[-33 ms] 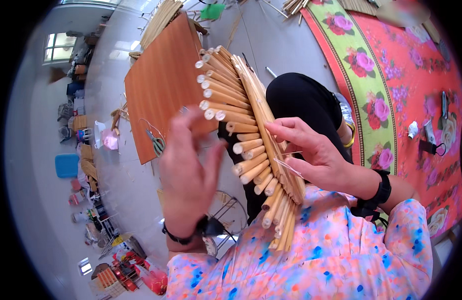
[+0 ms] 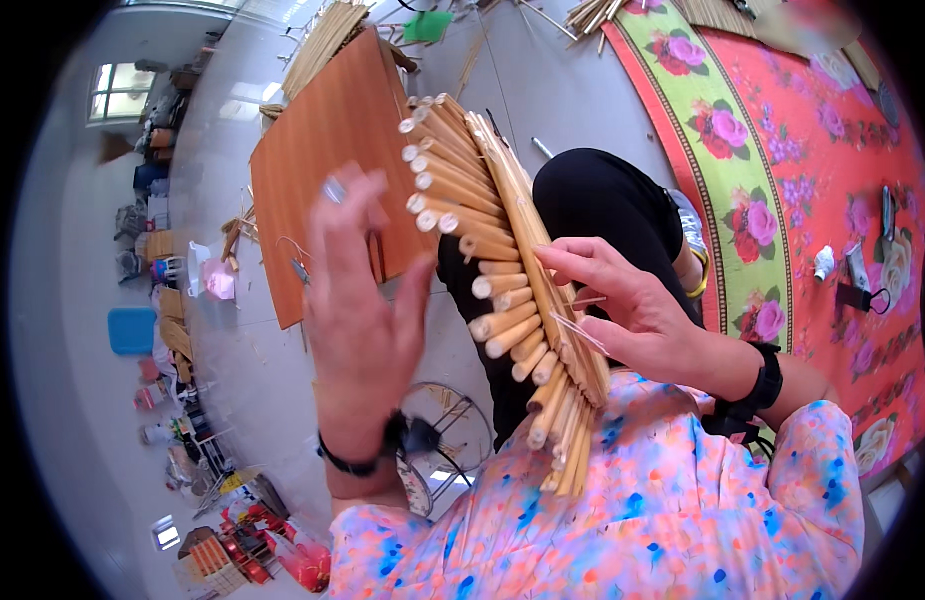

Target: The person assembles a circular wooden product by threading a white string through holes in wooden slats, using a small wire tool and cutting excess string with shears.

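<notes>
A fan-like piece of cut reed stalks (image 2: pixel 458 185), tied along a flat woven-looking strip (image 2: pixel 528 225), lies tilted across my lap. The round stalk ends point to the left. At the strip's right edge, my right hand (image 2: pixel 623 305) grips the piece between thumb and fingers, and thin pale strands (image 2: pixel 580 330) stick out by the thumb. My left hand (image 2: pixel 358 290) is raised to the left of the stalks, apart from them. Its fingers are spread, slightly blurred and hold nothing. Scissors (image 2: pixel 301 270) lie on the brown board beyond, mostly hidden by this hand.
A brown wooden board (image 2: pixel 323 150) stands ahead on the left. To the right spreads a red floral cloth (image 2: pixel 813 200) with a folding knife (image 2: pixel 889 212) and small items. Reed bundles (image 2: pixel 328 40) lie at the back; a wire-framed stool (image 2: pixel 453 430) stands low left.
My left hand has moved a little left and up, away from the stalk ends, and now covers the scissors' green handles. The right hand and the reed piece have hardly moved.
</notes>
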Available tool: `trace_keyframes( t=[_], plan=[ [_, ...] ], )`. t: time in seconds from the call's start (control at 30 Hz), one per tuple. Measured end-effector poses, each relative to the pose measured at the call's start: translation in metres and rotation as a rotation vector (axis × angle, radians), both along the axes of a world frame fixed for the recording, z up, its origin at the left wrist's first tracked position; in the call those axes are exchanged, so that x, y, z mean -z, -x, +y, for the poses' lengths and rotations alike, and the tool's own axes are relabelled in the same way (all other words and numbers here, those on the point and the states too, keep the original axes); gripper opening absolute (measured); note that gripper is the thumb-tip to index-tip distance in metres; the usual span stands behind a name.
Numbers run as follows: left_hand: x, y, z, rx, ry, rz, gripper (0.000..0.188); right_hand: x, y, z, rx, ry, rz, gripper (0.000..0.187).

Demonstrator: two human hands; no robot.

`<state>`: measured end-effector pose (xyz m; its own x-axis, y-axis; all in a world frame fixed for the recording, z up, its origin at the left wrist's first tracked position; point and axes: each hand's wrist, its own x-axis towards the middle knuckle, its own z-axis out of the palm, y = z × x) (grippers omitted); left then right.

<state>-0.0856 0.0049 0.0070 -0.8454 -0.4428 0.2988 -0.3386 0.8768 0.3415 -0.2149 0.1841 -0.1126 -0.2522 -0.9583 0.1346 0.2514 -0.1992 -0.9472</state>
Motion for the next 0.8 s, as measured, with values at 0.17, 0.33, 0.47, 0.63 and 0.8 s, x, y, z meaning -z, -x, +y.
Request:
trace_keyframes(
  t=[0.17, 0.33, 0.47, 0.63, 0.8],
  plan=[
    [-0.008, 0.049, -0.055, 0.567, 0.206, -0.054, 0.048, -0.01, -0.003, 0.024, -0.089, -0.068, 0.042, 0.067],
    [-0.03, 0.05, -0.073, 0.715, 0.296, -0.16, 0.032, -0.02, -0.017, 0.054, -0.064, -0.112, 0.009, 0.07],
    [-0.044, 0.018, -0.083, 0.641, 0.551, 0.002, 0.026, -0.024, -0.033, 0.074, 0.339, 0.004, 0.131, 0.05],
    [-0.086, -0.053, -0.073, 0.332, 0.747, 0.172, 0.022, -0.027, -0.033, 0.098, 0.651, 0.225, 0.4, 0.017],
    [-0.068, -0.075, -0.006, 0.286, 0.913, 0.246, 0.016, -0.041, -0.05, 0.099, 0.302, -0.094, 0.156, 0.016]
  ],
)
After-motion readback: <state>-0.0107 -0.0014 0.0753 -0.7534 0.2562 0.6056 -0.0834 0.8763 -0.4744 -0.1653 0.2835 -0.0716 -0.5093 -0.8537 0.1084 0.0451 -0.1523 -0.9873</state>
